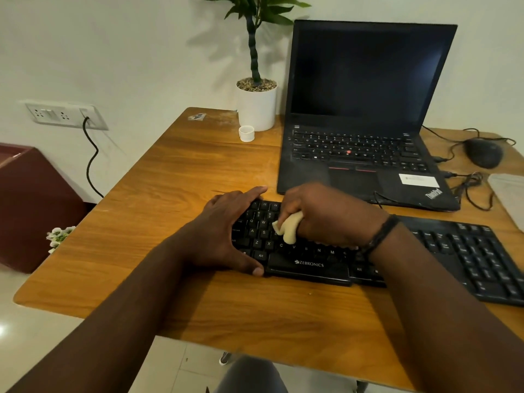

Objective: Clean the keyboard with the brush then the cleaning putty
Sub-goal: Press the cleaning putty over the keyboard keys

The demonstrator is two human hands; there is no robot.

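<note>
1. A wooden surface (pixel 184 171) is filling most of the view, standing against a pale wall.
2. A black laptop (pixel 365 114) is sitting open at the back right, its screen dark.
3. A black keyboard (pixel 467 251) is lying across the near right of the surface, just in front of the laptop, running from the middle off to the right edge.
4. The left hand (pixel 226 236) is resting flat on the keyboard's left end, fingers straight and spread, thumb lying along the near edge; this grip is released and holding nothing.
5. The right hand (pixel 326 217) is hovering over the letter keys, fingers curled; its grip is grasping the putty. A dark band is circling that wrist.
6. A plant (pixel 256 106) in a white pot is standing at the back, just left of the laptop.
7. A black mouse (pixel 483 153) is lying right of the laptop, its cable looping nearby.
8. The cream putty (pixel 289 226) is sticking out of the right hand's fingers, its lower end touching keys near the keyboard's left-middle.
9. A small white cap (pixel 246 133) is sitting just in front of the pot.
</note>
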